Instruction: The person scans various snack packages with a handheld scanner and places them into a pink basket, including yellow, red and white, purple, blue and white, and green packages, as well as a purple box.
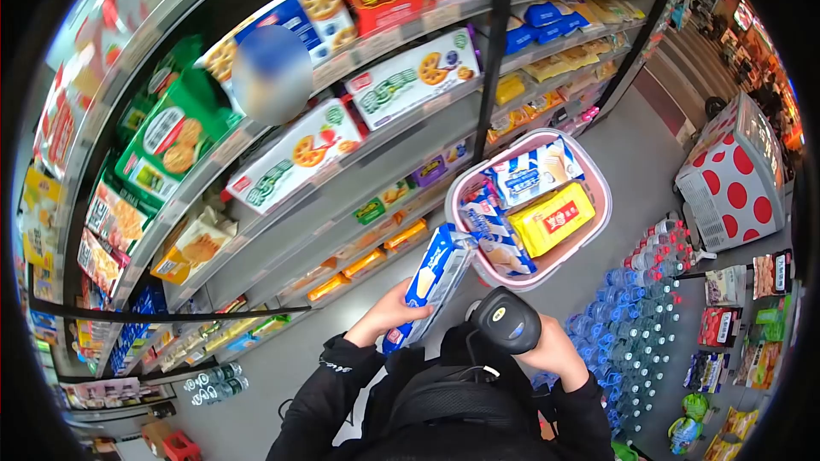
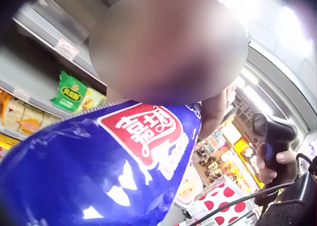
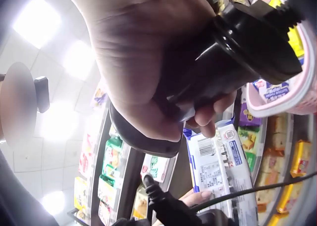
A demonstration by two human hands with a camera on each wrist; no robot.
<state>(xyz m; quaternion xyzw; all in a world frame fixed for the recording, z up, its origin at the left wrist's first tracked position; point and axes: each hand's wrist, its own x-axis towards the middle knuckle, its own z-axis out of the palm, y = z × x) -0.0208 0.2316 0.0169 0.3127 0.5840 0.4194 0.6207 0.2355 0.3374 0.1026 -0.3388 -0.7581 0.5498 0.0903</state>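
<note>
My left hand (image 1: pixel 386 314) grips the lower end of a long blue-and-white wafer packet (image 1: pixel 438 266), tilted up toward the basket. In the right wrist view the packet's white back, with a printed barcode (image 3: pixel 206 146), faces the scanner side. My right hand (image 1: pixel 559 352) holds a black handheld barcode scanner (image 1: pixel 506 321) by its handle, its head close to the packet and apart from it. Just beyond, a pink-and-white basket (image 1: pixel 606 196) contains blue-and-white packets (image 1: pixel 534 172) and a yellow packet (image 1: pixel 555 219).
Shelves of boxed and bagged snacks (image 1: pixel 416 78) run along the left and front. Shrink-wrapped water bottles (image 1: pixel 641 333) stand on the floor at right, below a red-dotted white box (image 1: pixel 730 175). A black cable (image 3: pixel 257 191) crosses the right wrist view.
</note>
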